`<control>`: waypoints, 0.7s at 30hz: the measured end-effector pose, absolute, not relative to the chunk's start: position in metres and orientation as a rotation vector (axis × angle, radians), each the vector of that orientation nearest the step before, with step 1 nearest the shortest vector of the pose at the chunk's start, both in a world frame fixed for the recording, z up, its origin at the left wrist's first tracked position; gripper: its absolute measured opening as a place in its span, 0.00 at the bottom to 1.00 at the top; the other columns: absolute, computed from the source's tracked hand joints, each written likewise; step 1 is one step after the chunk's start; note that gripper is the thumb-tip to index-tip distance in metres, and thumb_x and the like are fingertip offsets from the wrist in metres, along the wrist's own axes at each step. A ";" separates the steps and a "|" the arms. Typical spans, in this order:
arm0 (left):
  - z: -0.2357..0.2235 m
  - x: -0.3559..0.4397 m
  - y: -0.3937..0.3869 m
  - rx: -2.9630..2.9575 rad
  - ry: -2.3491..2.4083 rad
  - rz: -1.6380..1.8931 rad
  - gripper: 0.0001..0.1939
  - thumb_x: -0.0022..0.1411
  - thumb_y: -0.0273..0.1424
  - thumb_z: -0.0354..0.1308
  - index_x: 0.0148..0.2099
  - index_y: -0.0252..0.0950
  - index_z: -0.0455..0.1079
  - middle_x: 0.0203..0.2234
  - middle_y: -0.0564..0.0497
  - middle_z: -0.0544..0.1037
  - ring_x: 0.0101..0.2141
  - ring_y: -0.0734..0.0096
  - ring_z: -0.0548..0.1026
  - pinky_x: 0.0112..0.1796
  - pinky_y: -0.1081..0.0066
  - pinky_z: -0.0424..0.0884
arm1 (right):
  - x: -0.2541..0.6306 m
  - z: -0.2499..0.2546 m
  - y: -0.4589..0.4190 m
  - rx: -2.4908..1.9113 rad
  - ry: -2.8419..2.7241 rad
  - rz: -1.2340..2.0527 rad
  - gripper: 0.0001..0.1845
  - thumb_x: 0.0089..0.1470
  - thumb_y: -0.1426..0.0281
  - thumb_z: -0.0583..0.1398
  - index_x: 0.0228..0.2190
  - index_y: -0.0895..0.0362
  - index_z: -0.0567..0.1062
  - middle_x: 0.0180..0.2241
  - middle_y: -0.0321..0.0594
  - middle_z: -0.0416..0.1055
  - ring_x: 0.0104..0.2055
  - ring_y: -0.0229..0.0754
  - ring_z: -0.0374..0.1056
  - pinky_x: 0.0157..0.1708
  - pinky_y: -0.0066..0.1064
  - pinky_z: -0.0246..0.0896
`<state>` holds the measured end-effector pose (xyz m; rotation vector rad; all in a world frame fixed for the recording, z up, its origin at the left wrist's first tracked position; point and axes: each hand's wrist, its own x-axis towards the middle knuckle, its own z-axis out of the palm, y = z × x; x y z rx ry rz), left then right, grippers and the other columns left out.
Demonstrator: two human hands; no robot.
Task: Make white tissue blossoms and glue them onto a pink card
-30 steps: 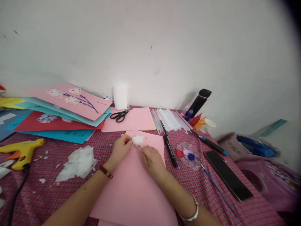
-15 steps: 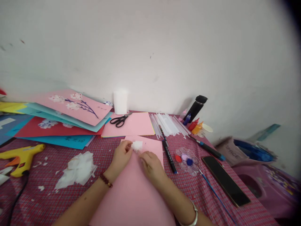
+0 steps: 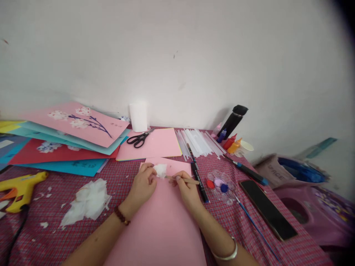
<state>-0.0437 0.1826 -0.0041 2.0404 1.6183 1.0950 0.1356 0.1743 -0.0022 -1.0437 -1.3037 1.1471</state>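
A small white piece of tissue paper lies near the top of a long pink sheet in front of me. My left hand has its fingers curled and closed at the tissue's left edge. Between the thumb and fingers of my right hand is a thin light-brown wooden stick; its left tip points toward the tissue. Left of my left forearm sits a loose pile of white tissue squares.
At left are a yellow glue gun and stacked flower cards. Behind lie scissors and a pink paper stack. On the right are a black marker, paint palette, paintbrush, utility knife and phone.
The wooden stick now shows clearly in my right hand, which has turned and moved slightly right. My left hand stays beside the tissue. The whole view has shifted a little.
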 end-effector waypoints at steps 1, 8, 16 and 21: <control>-0.002 -0.043 0.181 2.067 1.600 1.108 0.10 0.50 0.19 0.50 0.33 0.36 0.67 0.43 0.46 0.67 0.45 0.64 0.68 0.45 0.65 0.68 | 0.135 -0.001 0.174 -1.023 -1.255 1.175 0.09 0.53 0.68 0.54 0.25 0.56 0.70 0.23 0.35 0.70 0.27 0.38 0.66 0.30 0.29 0.61; 0.009 -0.038 0.170 2.329 1.471 1.118 0.11 0.51 0.29 0.59 0.39 0.36 0.67 0.42 0.45 0.68 0.47 0.61 0.66 0.49 0.61 0.64 | 0.137 0.006 0.172 -0.977 -1.177 1.241 0.08 0.52 0.70 0.55 0.24 0.57 0.70 0.21 0.34 0.69 0.25 0.36 0.66 0.30 0.29 0.60; 0.006 -0.043 0.173 2.189 1.509 1.096 0.04 0.55 0.26 0.52 0.29 0.36 0.66 0.27 0.51 0.70 0.33 0.69 0.69 0.37 0.69 0.65 | 0.136 0.007 0.171 -0.969 -1.231 1.252 0.07 0.52 0.70 0.55 0.25 0.57 0.70 0.22 0.35 0.70 0.26 0.37 0.66 0.30 0.30 0.61; -0.001 -0.060 0.185 1.844 1.798 1.163 0.07 0.53 0.29 0.52 0.24 0.36 0.62 0.21 0.55 0.67 0.25 0.73 0.66 0.28 0.74 0.61 | 0.146 0.000 0.179 -1.007 -1.210 1.135 0.08 0.53 0.70 0.54 0.24 0.56 0.69 0.21 0.34 0.69 0.25 0.37 0.65 0.28 0.29 0.61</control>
